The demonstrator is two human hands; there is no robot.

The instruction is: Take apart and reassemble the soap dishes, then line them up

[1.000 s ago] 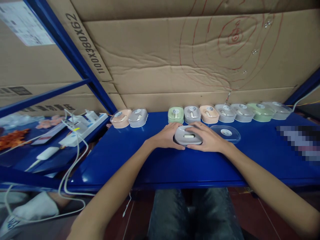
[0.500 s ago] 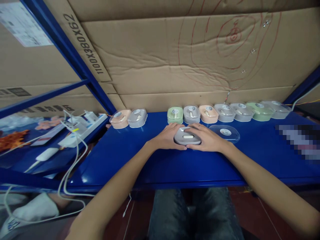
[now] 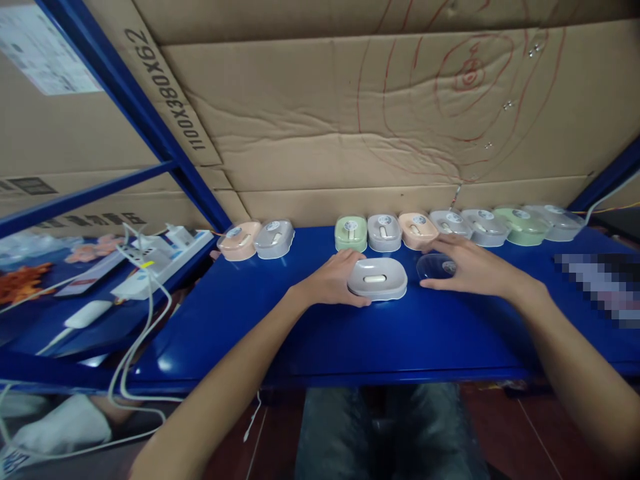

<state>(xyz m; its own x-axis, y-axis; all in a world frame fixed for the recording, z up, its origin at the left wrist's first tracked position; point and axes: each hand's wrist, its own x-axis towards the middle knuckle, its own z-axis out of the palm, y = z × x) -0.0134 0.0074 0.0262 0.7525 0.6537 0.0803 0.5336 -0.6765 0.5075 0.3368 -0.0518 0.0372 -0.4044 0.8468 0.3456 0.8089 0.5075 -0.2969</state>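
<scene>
Reaching off the grey box [image 3: 377, 279], the right hand [image 3: 470, 269] now lays spread fingers on the clear lid [image 3: 434, 266]; the left hand [image 3: 334, 280] still cups the box's side.

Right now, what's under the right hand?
The right hand lies on a clear lid on the blue shelf. Most of the lid is covered by the fingers.

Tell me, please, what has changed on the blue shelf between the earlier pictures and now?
The right hand has let go of the grey box and moved to the right onto the clear lid, which it now covers and touches. The left hand stays on the grey box's left side. The box, the row of pastel boxes along the cardboard and the power strip have not moved.
</scene>
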